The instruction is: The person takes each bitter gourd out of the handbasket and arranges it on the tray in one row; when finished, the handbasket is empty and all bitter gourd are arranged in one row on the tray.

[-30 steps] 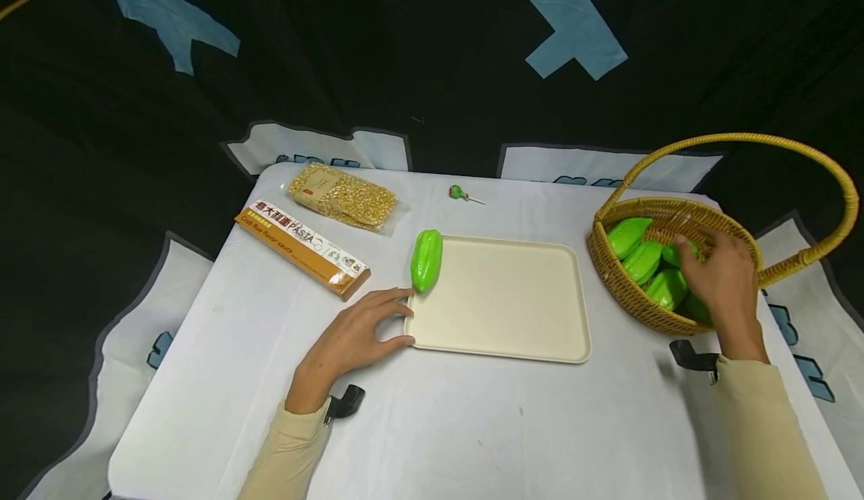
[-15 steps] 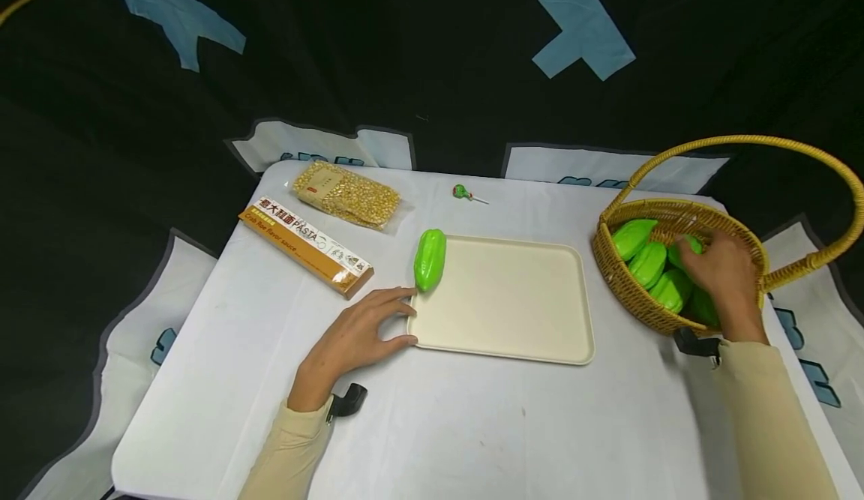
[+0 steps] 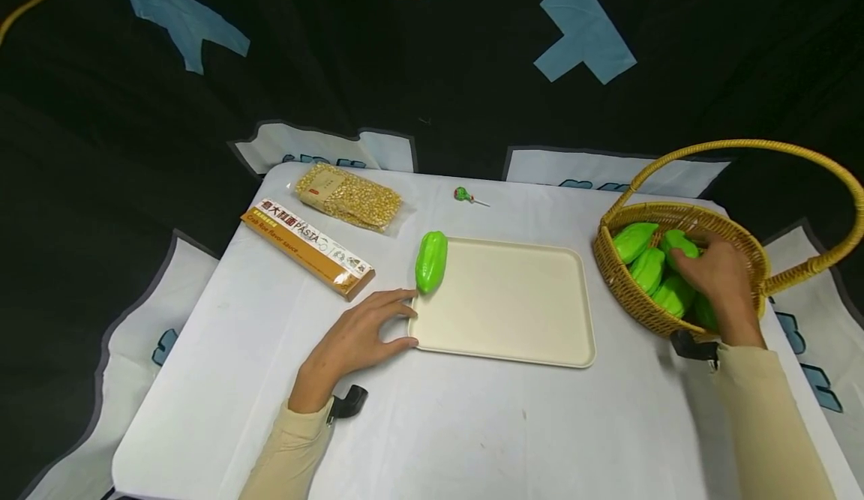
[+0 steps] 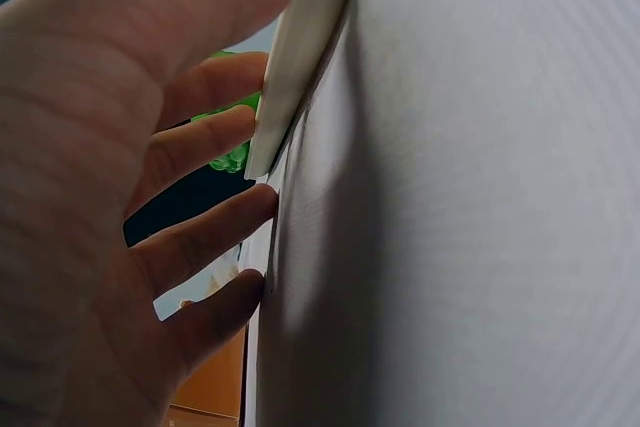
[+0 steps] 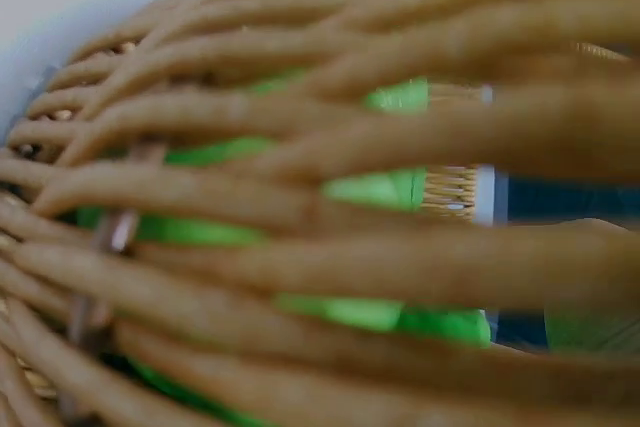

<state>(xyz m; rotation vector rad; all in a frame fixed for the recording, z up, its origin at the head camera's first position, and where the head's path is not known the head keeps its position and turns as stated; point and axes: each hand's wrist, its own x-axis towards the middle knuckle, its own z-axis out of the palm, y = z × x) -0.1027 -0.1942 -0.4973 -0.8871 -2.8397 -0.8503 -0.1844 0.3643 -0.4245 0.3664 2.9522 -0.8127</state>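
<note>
My left hand (image 3: 361, 339) rests at the left edge of the cream tray (image 3: 513, 301), its fingers spread and a fingertip and the thumb touching the rim. In the left wrist view, the fingers (image 4: 205, 152) lie against the tray's side (image 4: 305, 42). One ridged green star fruit (image 3: 431, 261) lies along the tray's left edge, above that hand. My right hand (image 3: 722, 279) reaches into the wicker basket (image 3: 628, 297) and pinches a green star fruit (image 3: 678, 244) with the thumb; the far fingers are hidden. Several more star fruits (image 3: 648, 269) lie beside it.
A tall handle (image 3: 749, 144) arches over the basket. A boxed pasta pack (image 3: 307, 247) and a bag of corn kernels (image 3: 347, 196) lie at the left back. A lollipop (image 3: 466, 195) lies behind the tray. In the right wrist view, basket weave (image 5: 330, 187) fills the foreground.
My right hand has shifted slightly in the basket, and the star fruit at its thumb has tilted and shows more. My left hand and the tray stay put.
</note>
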